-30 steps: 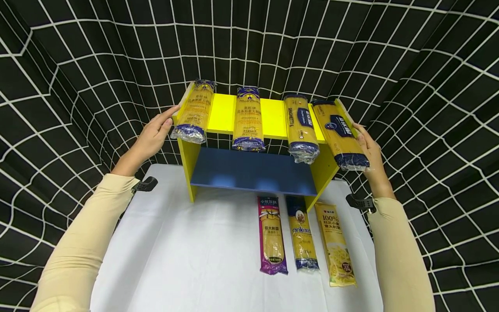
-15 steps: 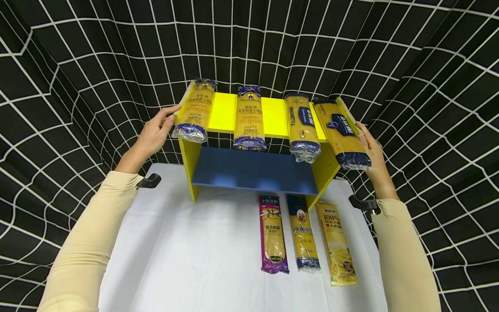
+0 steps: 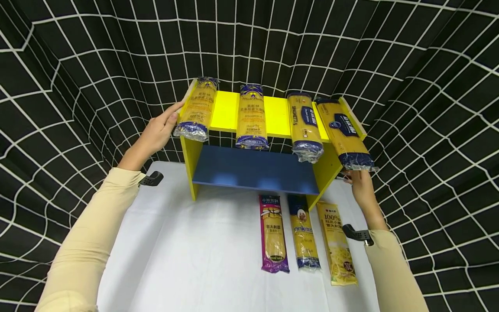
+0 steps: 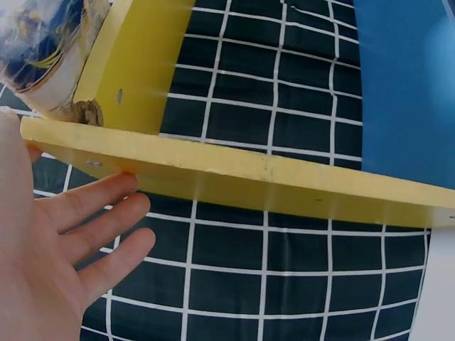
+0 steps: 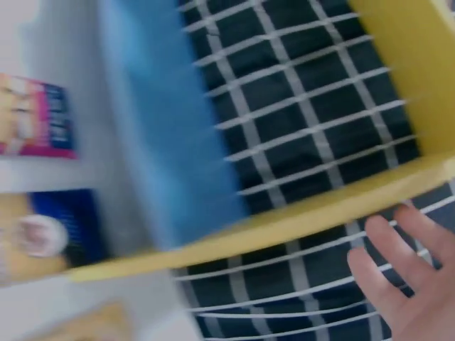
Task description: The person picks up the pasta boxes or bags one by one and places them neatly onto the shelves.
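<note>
My left hand (image 3: 157,132) touches the upper left side panel of a yellow shelf (image 3: 224,110). In the left wrist view, its fingers (image 4: 110,224) lie fairly straight along the panel's outer face, the thumb up by the top edge. My right hand (image 3: 363,188) is low beside the right side panel, its fingers partly hidden behind an overhanging spaghetti pack (image 3: 345,134). The right wrist view shows those fingers (image 5: 387,249) spread at the panel's outer side, holding nothing. Along the yellow top lie more spaghetti packs: one at far left (image 3: 198,108), one mid-left (image 3: 251,117), one mid-right (image 3: 305,123).
Below the top runs a blue shelf board (image 3: 253,169). On the white table (image 3: 195,251) lie a purple pasta pack (image 3: 273,234), a blue-and-yellow pasta pack (image 3: 304,234) and a yellow pasta pack (image 3: 337,245). A black gridded curtain (image 3: 249,43) surrounds the table.
My right hand has left the upper right side panel and moved down and slightly left, below the overhanging spaghetti pack's end. My left hand stays at its panel.
</note>
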Action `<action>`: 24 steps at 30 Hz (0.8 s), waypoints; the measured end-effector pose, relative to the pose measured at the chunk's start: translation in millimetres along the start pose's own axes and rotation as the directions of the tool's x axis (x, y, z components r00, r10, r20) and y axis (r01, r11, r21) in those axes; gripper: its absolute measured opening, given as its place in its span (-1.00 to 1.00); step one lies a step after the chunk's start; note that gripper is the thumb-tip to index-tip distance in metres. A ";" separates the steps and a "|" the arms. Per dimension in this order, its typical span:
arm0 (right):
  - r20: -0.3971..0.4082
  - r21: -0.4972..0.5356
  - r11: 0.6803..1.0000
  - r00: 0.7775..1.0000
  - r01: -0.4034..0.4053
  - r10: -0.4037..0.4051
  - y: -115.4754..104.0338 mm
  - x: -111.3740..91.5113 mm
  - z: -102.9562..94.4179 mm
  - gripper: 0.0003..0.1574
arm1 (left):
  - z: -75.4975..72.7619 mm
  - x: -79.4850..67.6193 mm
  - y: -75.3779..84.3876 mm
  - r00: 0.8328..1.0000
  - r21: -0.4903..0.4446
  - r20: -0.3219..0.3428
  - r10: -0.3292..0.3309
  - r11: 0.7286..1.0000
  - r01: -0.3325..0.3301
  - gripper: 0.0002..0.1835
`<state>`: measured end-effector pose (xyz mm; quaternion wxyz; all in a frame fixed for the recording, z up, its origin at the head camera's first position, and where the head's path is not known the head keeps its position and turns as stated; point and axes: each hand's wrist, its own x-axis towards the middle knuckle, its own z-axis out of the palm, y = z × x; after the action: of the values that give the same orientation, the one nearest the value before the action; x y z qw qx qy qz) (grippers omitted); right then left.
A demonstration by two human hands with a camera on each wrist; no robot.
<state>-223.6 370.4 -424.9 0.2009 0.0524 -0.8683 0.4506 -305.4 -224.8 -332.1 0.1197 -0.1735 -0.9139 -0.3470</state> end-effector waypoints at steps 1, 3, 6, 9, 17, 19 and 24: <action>0.004 -0.016 1.000 1.000 -0.023 0.023 6.8 -9.3 7.6 -0.41 | -0.3 0.8 0.0 1.000 0.004 -0.001 0.003 1.000 -0.003 -0.45; 0.024 -0.039 0.995 0.995 -0.094 0.095 18.1 -29.5 24.1 -0.36 | -0.4 2.3 -0.1 1.000 0.012 -0.010 0.016 1.000 -0.016 -0.46; 0.047 -0.089 0.986 0.988 -0.140 0.144 32.7 -61.6 53.1 -0.26 | 1.0 3.6 -0.5 0.999 0.019 -0.028 0.031 0.999 -0.031 -0.46; 0.106 -0.079 0.981 0.977 -0.175 0.183 39.6 -91.3 82.4 -0.24 | 3.1 4.2 -0.3 0.998 -0.004 -0.049 0.036 0.999 -0.036 -0.46; 0.302 -0.048 0.965 0.917 -0.259 0.262 51.2 -149.3 144.5 -0.23 | 6.3 5.9 -0.7 0.999 -0.061 -0.044 0.029 0.998 -0.032 -0.47; 0.327 -0.061 0.958 0.901 -0.282 0.286 52.6 -158.3 154.8 -0.21 | 6.2 5.8 -1.8 0.999 -0.066 -0.046 0.020 0.998 -0.023 -0.47; 0.381 -0.098 0.941 0.862 -0.323 0.335 51.9 -176.2 172.0 -0.10 | 5.0 5.6 -4.8 0.998 -0.058 -0.058 0.005 0.998 -0.008 -0.48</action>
<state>-128.7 246.8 -622.5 -0.0560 -0.0104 -0.8937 0.4451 -312.9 -223.5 -336.6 0.1420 -0.1699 -0.8990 -0.3778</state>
